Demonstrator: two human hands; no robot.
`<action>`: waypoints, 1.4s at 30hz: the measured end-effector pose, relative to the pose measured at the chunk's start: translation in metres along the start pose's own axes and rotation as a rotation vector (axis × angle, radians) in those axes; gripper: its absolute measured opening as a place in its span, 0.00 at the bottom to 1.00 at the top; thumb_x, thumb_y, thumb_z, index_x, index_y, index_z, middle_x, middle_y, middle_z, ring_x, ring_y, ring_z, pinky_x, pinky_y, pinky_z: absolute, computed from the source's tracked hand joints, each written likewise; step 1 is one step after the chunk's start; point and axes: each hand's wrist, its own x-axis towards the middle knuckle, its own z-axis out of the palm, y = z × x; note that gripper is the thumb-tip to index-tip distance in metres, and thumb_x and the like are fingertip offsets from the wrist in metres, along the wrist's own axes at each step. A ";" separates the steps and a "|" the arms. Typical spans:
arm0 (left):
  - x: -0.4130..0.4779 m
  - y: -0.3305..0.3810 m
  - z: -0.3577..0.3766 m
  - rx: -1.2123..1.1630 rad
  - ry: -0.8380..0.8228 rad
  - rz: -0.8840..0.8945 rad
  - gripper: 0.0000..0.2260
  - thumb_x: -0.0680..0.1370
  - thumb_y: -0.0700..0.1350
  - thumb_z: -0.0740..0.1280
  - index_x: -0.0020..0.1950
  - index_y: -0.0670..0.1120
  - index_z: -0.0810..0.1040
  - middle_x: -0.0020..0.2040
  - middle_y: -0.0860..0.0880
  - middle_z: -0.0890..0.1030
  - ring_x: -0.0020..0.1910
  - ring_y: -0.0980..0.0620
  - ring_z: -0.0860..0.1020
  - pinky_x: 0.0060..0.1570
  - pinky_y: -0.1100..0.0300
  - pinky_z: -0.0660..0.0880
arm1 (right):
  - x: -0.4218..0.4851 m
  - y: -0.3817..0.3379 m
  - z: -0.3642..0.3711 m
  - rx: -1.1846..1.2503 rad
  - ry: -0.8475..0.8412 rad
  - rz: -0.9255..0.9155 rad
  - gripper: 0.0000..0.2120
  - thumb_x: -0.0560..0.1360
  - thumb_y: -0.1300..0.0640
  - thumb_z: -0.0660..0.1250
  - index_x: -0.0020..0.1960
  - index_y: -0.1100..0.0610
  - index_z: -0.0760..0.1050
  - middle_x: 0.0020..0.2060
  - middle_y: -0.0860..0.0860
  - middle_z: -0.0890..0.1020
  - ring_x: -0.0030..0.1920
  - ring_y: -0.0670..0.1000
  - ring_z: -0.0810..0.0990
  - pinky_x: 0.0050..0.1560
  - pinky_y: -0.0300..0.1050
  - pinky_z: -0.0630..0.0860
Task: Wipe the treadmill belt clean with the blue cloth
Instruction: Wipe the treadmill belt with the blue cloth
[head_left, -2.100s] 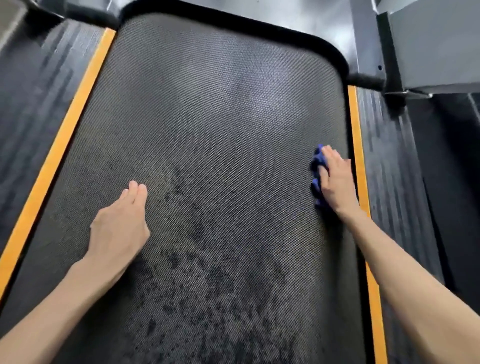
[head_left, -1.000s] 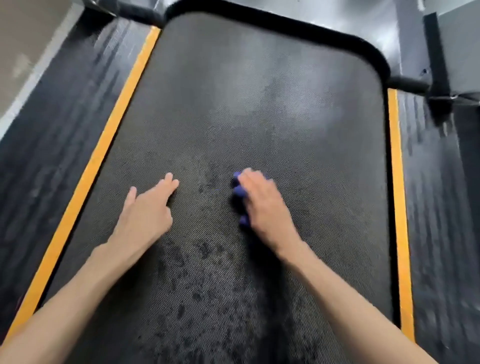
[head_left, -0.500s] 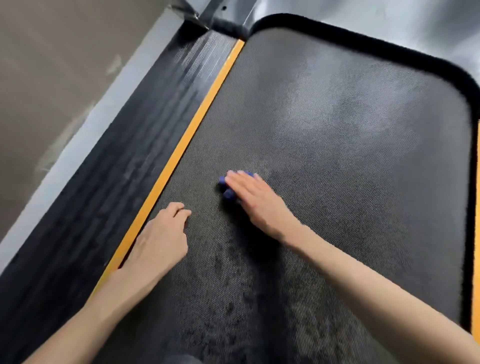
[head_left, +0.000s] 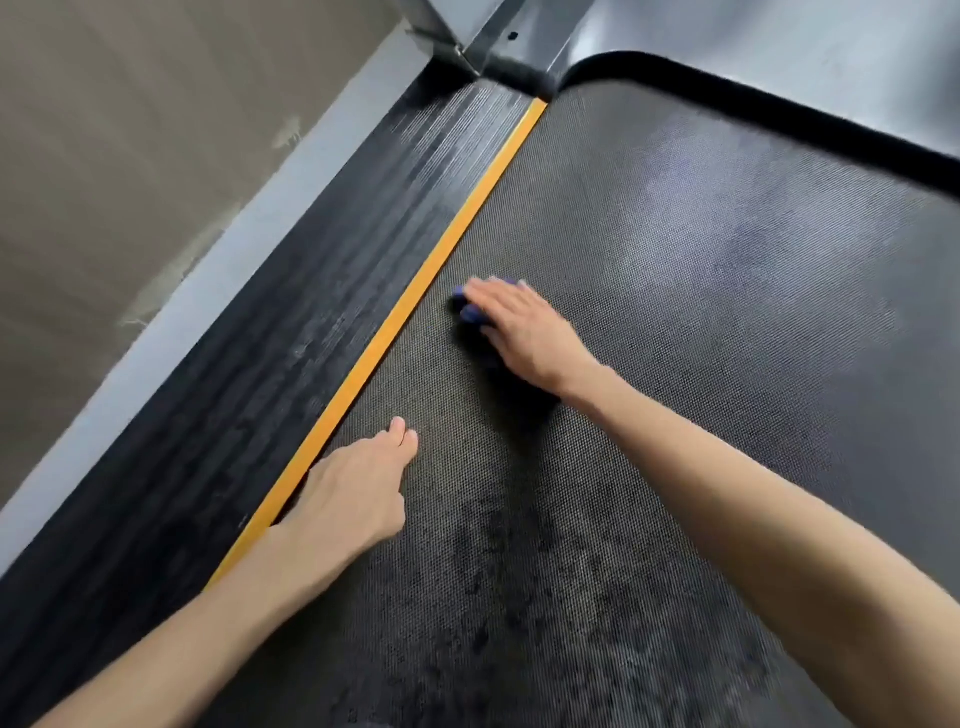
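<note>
While the right hand (head_left: 524, 332) is pressing flat on the treadmill belt (head_left: 701, 322), the blue cloth (head_left: 470, 309) is lying under its fingers (head_left: 493, 296), and only a small bunched part of the cloth is showing at the fingertips on the left side. The fingers are lying close together and stretched over the cloth, pinning it down on the belt more than gripping it. The cloth is sitting on the left part of the belt, just beside the yellow strip (head_left: 415, 296) but not touching it. The left hand (head_left: 353, 499) is resting nearer, palm down, empty, its fingers straight and together; its outer edge is lying at the yellow strip. Left of the strip the black ribbed side rail (head_left: 291, 322) is running diagonally, and beyond it the grey floor (head_left: 104, 156) is showing. In the near part of the belt, dark blotchy marks (head_left: 519, 597) are spreading between the two forearms. The far part of the belt is looking paler and shiny.
</note>
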 end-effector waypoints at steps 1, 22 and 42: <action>-0.001 0.000 0.002 -0.015 0.009 0.006 0.32 0.76 0.41 0.58 0.76 0.51 0.47 0.77 0.53 0.46 0.71 0.51 0.63 0.62 0.55 0.71 | 0.009 0.016 -0.007 0.057 0.076 0.201 0.24 0.79 0.59 0.59 0.73 0.56 0.61 0.73 0.52 0.64 0.74 0.53 0.58 0.74 0.54 0.49; -0.013 0.012 0.001 -0.071 0.055 -0.023 0.31 0.78 0.42 0.59 0.76 0.49 0.46 0.77 0.52 0.43 0.74 0.54 0.56 0.62 0.57 0.70 | -0.003 -0.012 -0.018 0.087 0.226 0.168 0.19 0.66 0.63 0.62 0.58 0.56 0.74 0.55 0.52 0.78 0.58 0.56 0.74 0.61 0.51 0.64; -0.011 0.006 0.007 -0.138 0.005 -0.055 0.33 0.77 0.39 0.58 0.76 0.53 0.43 0.76 0.57 0.40 0.74 0.54 0.57 0.63 0.53 0.69 | -0.122 -0.040 0.001 0.010 -0.165 -0.309 0.23 0.79 0.50 0.53 0.74 0.50 0.61 0.72 0.46 0.64 0.73 0.45 0.58 0.75 0.48 0.47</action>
